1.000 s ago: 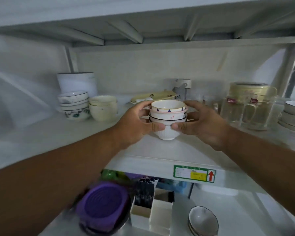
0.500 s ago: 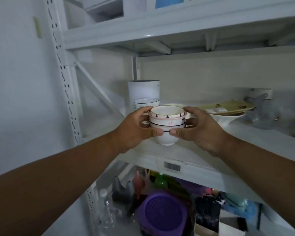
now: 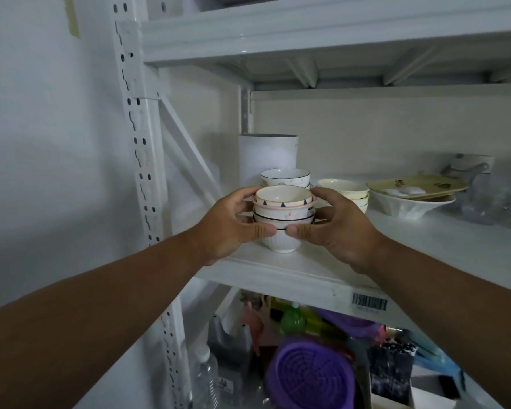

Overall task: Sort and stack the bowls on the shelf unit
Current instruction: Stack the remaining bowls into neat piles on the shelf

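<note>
Head view: hands (image 3: 286, 228) grip four nested patterned bowls (image 3: 283, 212)

Held bowl stack (image 3: 283, 219) sits at the shelf (image 3: 307, 270) front edge — second bowl stack (image 3: 285, 176) directly behind, third bowl stack (image 3: 347, 191) behind right, canister (image 3: 267, 156) rearmost.

The sides of the bowl stack (image 3: 283, 214) are covered by the fingers (image 3: 242, 196) of both hands. The black-rimmed bowls (image 3: 285, 175) behind are partly hidden by the stack. The purple basket (image 3: 310, 376) is blurred and cut off by the bottom edge. The glassware (image 3: 496, 199) at the right is blurred.
</note>
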